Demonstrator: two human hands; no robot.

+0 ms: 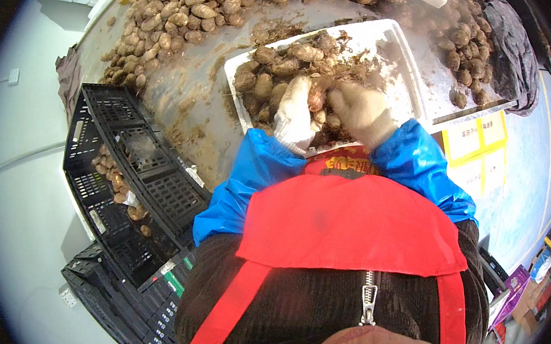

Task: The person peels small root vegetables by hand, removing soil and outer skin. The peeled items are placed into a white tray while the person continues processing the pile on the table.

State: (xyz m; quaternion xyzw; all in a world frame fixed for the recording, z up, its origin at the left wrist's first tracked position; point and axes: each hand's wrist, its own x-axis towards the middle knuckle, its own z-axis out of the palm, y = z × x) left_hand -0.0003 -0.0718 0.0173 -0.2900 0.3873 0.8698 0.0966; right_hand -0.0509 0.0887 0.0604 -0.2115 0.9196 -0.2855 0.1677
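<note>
A white foam tray [411, 75] lies tilted before me, holding several brown, hairy taro corms [263, 87] and loose root fibres [359, 73]. My left hand [293, 111], in a whitish glove, is inside the tray with its fingers around a reddish-brown taro corm [317, 95]. Against the other side of that corm is my right hand [363, 112], also gloved, blurred and with curled fingers. Its fingertips are partly hidden, so its grip is unclear. Both forearms wear blue sleeve covers [418, 158].
A large taro heap [186, 11] covers the metal table's [184, 81] far left; another pile [466, 46] lies far right beside dark cloth [508, 50]. At left, a black plastic crate [155, 180] holds several corms. Yellow-taped cartons [479, 147] stand below the table's right edge.
</note>
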